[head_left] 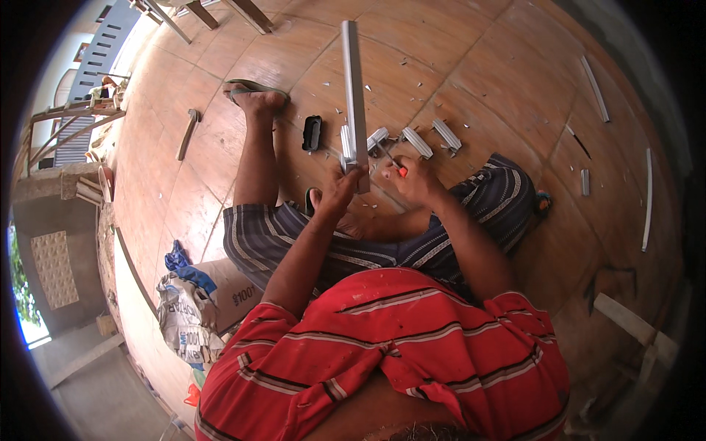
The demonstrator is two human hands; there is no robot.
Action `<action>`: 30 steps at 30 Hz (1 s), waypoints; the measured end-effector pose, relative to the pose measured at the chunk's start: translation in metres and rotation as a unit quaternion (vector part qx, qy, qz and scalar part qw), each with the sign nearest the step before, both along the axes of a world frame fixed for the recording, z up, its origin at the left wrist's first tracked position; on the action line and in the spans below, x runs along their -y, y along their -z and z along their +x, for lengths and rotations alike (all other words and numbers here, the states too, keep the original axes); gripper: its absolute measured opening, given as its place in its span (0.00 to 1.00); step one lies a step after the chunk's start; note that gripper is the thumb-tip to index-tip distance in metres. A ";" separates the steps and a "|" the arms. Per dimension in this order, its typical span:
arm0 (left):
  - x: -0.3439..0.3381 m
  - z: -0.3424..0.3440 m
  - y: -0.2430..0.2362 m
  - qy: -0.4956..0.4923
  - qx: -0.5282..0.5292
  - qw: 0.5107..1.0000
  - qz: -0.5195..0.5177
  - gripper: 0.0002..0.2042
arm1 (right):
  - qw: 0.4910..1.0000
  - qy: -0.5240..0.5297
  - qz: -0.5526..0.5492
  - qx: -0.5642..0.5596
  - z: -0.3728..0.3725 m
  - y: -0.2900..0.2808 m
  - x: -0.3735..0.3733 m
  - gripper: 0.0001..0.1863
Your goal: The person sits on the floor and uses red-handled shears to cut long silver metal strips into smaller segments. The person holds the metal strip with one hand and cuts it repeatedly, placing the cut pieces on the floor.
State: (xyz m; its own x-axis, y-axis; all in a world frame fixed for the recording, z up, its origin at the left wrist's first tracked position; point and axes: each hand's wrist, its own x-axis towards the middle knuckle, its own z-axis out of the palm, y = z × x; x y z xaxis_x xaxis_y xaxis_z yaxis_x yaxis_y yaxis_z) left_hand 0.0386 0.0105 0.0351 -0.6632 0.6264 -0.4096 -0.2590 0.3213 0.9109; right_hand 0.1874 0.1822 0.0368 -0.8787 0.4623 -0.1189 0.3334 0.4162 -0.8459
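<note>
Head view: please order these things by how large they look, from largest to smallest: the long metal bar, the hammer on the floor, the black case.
1. Long metal bar, held by the left hand.
2. Hammer.
3. Black case.
Fisheye bending makes the real sizes unsure.

Counts from my feed: one long aluminium bar (354,88), held upright. Short aluminium offcuts on the floor just past it: I see three (416,142) in a row, plus one more partly hidden behind the bar, so four at best guess. One screwdriver (396,166) with an orange handle. One hammer (187,133). One black case (312,133). One sandal (255,89) in view. Thin metal strips (594,88) along the right side: three, maybe four, too small to settle. One printed sack (182,316), one cardboard box (237,288). Two hands (340,192) working.
</note>
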 end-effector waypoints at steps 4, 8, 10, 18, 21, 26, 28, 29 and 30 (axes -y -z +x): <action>-0.001 -0.003 -0.014 0.088 -0.266 0.922 -0.268 0.17 | 0.996 -0.034 0.019 0.076 0.000 -0.009 0.007 0.24; 0.001 0.002 -0.011 0.114 -0.465 0.833 -0.276 0.13 | 0.990 -0.053 0.050 0.120 0.002 0.003 0.011 0.23; 0.001 0.006 -0.014 0.098 -0.525 0.814 -0.228 0.12 | 0.988 -0.057 0.049 0.135 0.003 0.009 0.013 0.23; -0.002 0.012 -0.024 0.149 -0.572 0.757 -0.277 0.11 | 0.986 -0.063 0.045 0.148 0.003 0.014 0.015 0.26; -0.001 0.012 -0.022 0.155 -0.593 0.740 -0.278 0.11 | 0.985 -0.060 0.025 0.159 0.002 0.000 0.017 0.26; -0.005 0.015 -0.024 0.167 -0.603 0.726 -0.284 0.11 | 0.981 -0.070 0.005 0.181 -0.001 0.001 0.017 0.27; -0.007 0.017 -0.029 0.178 -0.603 0.723 -0.286 0.10 | 0.979 -0.073 -0.001 0.190 -0.001 -0.003 0.017 0.27; -0.007 0.017 -0.029 0.180 -0.615 0.718 -0.270 0.09 | 0.978 -0.073 -0.006 0.195 -0.001 -0.005 0.017 0.27; -0.007 0.016 -0.029 0.182 -0.627 0.713 -0.254 0.09 | 0.977 -0.072 -0.012 0.201 -0.001 -0.006 0.017 0.28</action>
State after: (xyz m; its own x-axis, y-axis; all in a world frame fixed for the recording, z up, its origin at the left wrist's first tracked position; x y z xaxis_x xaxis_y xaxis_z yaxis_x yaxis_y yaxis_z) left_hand 0.0545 0.0173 0.0643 -0.5391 0.8324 0.1284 0.8422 0.5308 0.0947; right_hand 0.1862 0.1655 0.0431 -0.8148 0.3300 -0.4767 0.5798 0.4653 -0.6688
